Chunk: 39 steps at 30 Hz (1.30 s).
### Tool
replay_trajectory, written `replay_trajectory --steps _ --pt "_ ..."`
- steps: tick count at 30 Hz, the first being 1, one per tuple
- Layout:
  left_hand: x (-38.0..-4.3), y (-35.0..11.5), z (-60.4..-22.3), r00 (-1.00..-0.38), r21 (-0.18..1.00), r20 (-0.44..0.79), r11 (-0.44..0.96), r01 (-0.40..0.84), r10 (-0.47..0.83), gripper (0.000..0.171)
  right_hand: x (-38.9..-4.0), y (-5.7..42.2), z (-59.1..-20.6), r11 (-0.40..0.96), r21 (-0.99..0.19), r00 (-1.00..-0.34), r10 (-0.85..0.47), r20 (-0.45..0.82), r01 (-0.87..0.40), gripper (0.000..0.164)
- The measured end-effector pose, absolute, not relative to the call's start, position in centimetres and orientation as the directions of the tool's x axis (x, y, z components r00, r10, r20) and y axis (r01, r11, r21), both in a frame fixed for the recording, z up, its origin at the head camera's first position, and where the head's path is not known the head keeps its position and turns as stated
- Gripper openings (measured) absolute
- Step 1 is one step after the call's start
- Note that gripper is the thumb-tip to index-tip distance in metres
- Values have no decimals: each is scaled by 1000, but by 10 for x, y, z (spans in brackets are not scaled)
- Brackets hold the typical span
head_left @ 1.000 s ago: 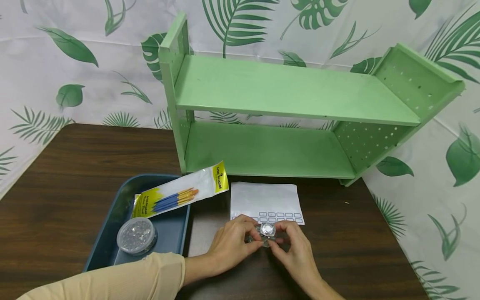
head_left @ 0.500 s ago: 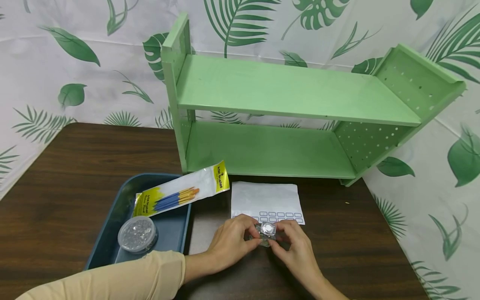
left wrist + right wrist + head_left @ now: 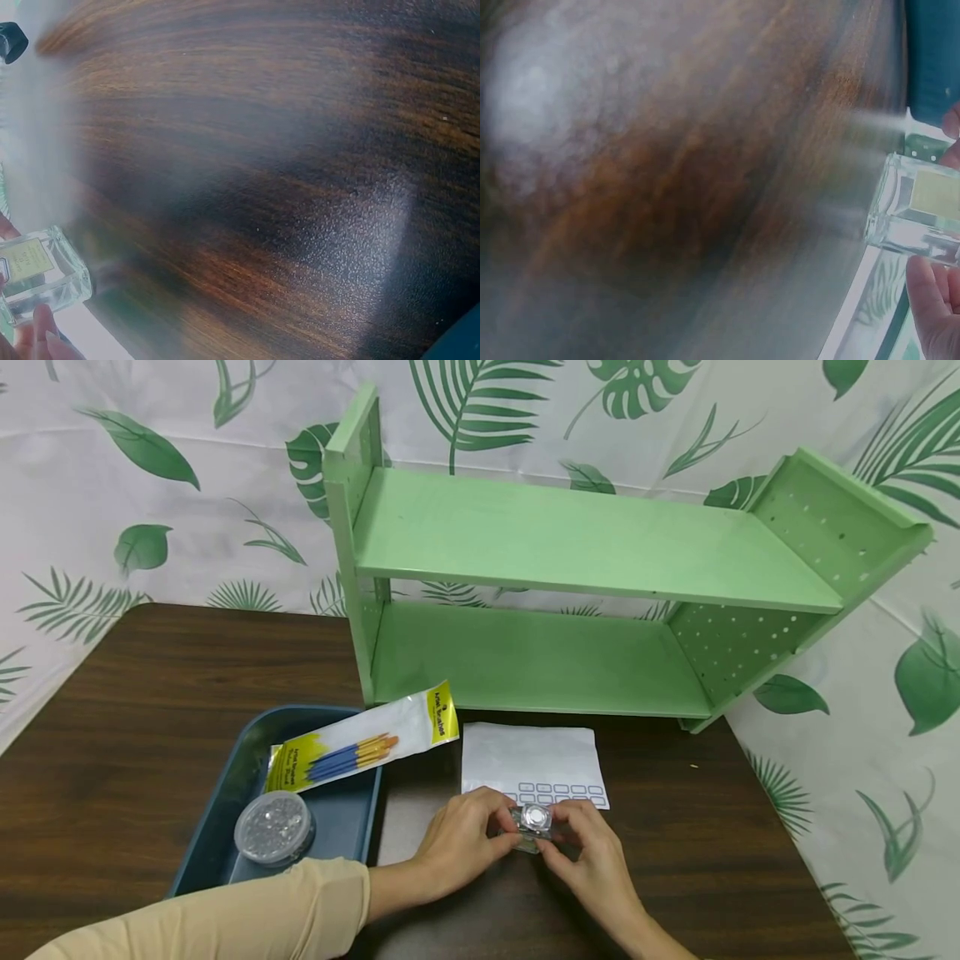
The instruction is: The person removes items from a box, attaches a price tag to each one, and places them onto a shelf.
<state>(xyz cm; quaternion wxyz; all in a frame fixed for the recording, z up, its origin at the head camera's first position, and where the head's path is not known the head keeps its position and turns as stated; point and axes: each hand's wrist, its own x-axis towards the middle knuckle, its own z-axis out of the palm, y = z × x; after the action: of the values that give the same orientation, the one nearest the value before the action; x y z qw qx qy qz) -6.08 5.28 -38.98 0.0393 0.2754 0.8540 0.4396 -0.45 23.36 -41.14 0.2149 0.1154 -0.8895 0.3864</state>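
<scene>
A small square glass perfume bottle [image 3: 535,820] with a round silver top is held between both hands, just in front of the paper sheet. My left hand [image 3: 467,841] pinches it from the left side, thumb low and fingers behind. From the right, my right hand [image 3: 592,858] grips the opposite side in the same way. In the left wrist view the glass bottle [image 3: 71,281] shows thick clear walls and a pale yellow-green label. The right wrist view shows the bottle [image 3: 889,217] at its right edge, with fingers [image 3: 924,296] below it.
A white sheet [image 3: 528,752] printed with small boxes lies behind the hands. At left, a blue tray [image 3: 337,839] holds a round clear tub [image 3: 273,828] and a brush packet [image 3: 360,747] that overhangs its rim. A green two-tier shelf [image 3: 536,656] stands behind.
Both hands keep their hold on the bottle and stay almost in place. The left thumb shifts slightly upward along the bottle's front.
</scene>
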Motion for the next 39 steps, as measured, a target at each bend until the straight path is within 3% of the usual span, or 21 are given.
replay_trajectory --steps 11,24,32,39 --pt "-63 50 -386 -837 787 177 436 437 518 18 -6 236 -416 677 -635 -883 -49 466 -373 41" --pt "-69 37 -357 -861 883 138 333 331 489 9 -6 236 -416 655 -646 -876 -53 480 -393 41" --pt "-83 15 -319 -936 940 97 279 198 337 15 -6 238 -417 652 -658 -886 -45 461 -376 42" --pt "-114 -20 -293 -968 958 206 170 229 143 26 -7 240 -419 656 -648 -884 -63 463 -387 40"
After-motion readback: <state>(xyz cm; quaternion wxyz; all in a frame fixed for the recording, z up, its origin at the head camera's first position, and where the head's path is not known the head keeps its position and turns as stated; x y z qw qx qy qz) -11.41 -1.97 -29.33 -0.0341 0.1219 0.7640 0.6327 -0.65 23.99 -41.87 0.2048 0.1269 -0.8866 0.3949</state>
